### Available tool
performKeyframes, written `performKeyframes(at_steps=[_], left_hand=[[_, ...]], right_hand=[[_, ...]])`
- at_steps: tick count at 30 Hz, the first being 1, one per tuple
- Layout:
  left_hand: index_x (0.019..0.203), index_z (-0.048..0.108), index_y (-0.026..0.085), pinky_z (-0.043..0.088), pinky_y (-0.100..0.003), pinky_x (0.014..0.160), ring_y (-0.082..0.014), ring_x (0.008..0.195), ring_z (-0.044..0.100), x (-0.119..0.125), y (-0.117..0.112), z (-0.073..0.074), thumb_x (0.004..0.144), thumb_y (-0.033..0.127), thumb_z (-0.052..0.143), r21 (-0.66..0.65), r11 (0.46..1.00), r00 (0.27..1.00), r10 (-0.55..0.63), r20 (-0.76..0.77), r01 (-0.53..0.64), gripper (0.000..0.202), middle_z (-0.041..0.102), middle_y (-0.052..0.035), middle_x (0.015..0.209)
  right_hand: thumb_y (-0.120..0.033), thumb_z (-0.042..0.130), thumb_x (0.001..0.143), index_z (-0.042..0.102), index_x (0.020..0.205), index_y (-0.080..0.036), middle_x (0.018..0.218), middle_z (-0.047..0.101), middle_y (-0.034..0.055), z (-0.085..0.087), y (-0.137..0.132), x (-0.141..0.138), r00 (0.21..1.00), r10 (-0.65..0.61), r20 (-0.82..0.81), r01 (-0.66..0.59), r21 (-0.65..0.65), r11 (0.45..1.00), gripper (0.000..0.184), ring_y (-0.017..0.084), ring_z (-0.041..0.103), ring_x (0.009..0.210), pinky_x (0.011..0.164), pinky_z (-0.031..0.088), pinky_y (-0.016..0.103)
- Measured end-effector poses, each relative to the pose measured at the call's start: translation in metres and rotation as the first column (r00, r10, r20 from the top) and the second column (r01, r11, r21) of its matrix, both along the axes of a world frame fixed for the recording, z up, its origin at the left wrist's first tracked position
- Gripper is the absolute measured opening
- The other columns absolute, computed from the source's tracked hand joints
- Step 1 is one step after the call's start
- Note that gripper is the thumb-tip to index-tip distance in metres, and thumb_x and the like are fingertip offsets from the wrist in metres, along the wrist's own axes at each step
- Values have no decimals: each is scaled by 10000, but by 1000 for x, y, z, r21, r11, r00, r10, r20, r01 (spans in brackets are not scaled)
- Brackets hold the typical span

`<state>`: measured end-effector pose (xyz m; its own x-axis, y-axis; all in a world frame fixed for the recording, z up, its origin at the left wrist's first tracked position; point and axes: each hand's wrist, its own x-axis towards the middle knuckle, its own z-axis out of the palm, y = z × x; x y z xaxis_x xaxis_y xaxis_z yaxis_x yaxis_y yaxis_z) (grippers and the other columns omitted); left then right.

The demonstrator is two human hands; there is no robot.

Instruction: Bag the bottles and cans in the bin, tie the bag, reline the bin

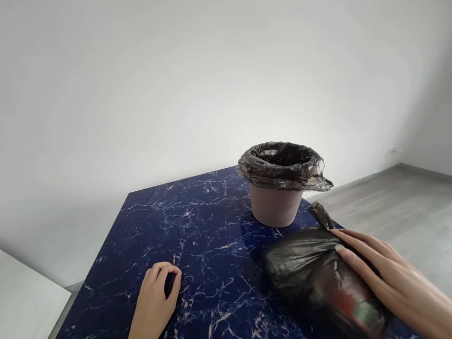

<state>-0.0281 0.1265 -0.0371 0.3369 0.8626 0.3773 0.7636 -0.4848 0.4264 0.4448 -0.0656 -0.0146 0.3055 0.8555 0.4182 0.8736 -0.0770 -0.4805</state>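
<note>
My right hand [389, 276] lies with stretched fingers on a filled, tied black rubbish bag [324, 283] that rests on its side on the dark blue marbled table [199, 221]. Something red and pale shows through the plastic. Behind the bag stands a small pale bin [277, 204] lined with a fresh black bag [280, 166] folded over its rim. My left hand [155, 302] rests on the table to the left, fingers curled under, nothing visible in it.
The table's right edge runs close beside the bag and the bin. Beyond it lies a grey wooden floor [418, 207]. A plain white wall [199, 74] rises behind the table. A white surface [9, 308] shows at the far left.
</note>
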Motion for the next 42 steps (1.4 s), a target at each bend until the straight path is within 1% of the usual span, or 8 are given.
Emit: performKeyframes(at_steps=[7,10,13,16,22,28,34,42], left_hand=[[1004,683,281,531,-473,952,-316,1105,650,0,0,-3,1064,550,492,25,1000,1000,-10,4,10,335,700,-73,1145],[1013,676,274,524,-478,966,-313,1099,643,-1,-1,-5,1073,534,484,30,999,1000,-21,4,21,329,693,-72,1132],[1019,677,270,526,-474,961,-312,1093,641,0,-2,-6,1078,522,485,31,999,999,-34,4,34,322,690,-75,1130],[1023,680,268,530,-468,945,-312,1084,642,3,-4,-7,1083,512,483,29,998,999,-47,1,47,319,690,-79,1127],[1042,683,274,539,-452,939,-308,1095,648,6,-8,-8,1094,516,479,30,997,998,-66,-5,66,321,690,-78,1150],[1057,685,271,543,-460,950,-308,1107,643,6,-10,-8,1101,520,475,9,998,998,-66,-4,66,329,687,-83,1159],[1051,675,267,533,-475,976,-308,1129,626,8,-10,-6,1097,519,481,-14,998,999,-54,4,55,321,676,-83,1167],[1036,685,261,528,-467,981,-311,1131,631,8,-10,-3,1089,543,477,-17,999,999,-40,7,40,355,685,-92,1161]], right_hand=[[-481,553,1104,600,1592,-380,1656,571,57,23,-11,-92,913,330,-240,-328,51,943,501,314,644,1439,1061,640,353],[-432,560,1109,617,1560,-399,1630,597,74,34,-13,-114,860,353,-368,-344,94,934,456,262,794,1205,888,689,259],[-327,618,1063,786,1207,-352,1375,762,67,44,-10,-116,870,394,-295,-346,204,916,223,225,825,1012,821,675,248],[-172,541,1043,698,799,-277,1060,792,37,45,-4,-108,853,464,-239,-381,323,866,309,197,788,946,783,625,235],[-109,497,1028,503,703,-235,810,659,11,15,7,-102,818,468,-333,-339,379,861,349,169,658,752,667,506,249],[-155,500,987,470,691,-246,669,527,-14,-31,11,-102,709,368,-601,-176,355,918,311,150,533,612,565,437,233],[-207,568,965,514,701,-247,671,559,-13,-73,6,-93,696,309,-648,-204,235,951,272,156,553,606,585,459,237],[-307,632,988,554,745,-247,689,604,0,-84,4,-86,650,270,-710,-207,176,962,262,183,586,636,621,505,266]])
